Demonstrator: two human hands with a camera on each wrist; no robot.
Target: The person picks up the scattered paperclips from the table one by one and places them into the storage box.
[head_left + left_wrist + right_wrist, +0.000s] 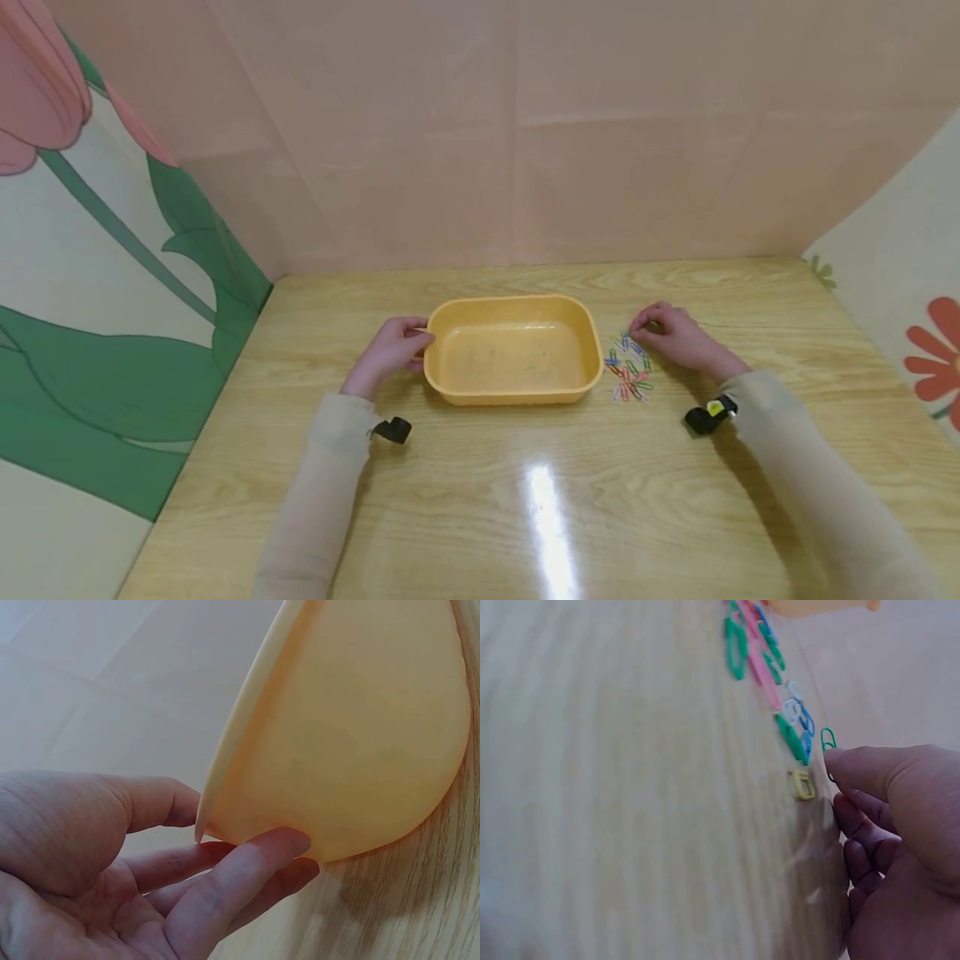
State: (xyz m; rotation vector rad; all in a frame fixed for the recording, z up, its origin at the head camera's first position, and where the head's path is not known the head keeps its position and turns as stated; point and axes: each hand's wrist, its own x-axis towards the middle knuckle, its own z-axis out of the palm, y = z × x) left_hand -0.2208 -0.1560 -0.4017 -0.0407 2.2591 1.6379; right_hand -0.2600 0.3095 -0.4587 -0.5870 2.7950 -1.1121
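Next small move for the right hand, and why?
Probably carry the green paper clip leftward over the yellow tub and release it inside. The right hand already pinches that clip beside the loose clips, the tub stands open just past them with no clips visible in it, and the left hand holds its far end.

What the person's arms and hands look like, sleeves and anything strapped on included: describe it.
The left sleeve and right sleeve are long, plain and pale cream, reaching the wrists. The left hand and right hand are bare, without gloves. A small black device sits at the left cuff and another at the right cuff, the right one with a yellow patch.
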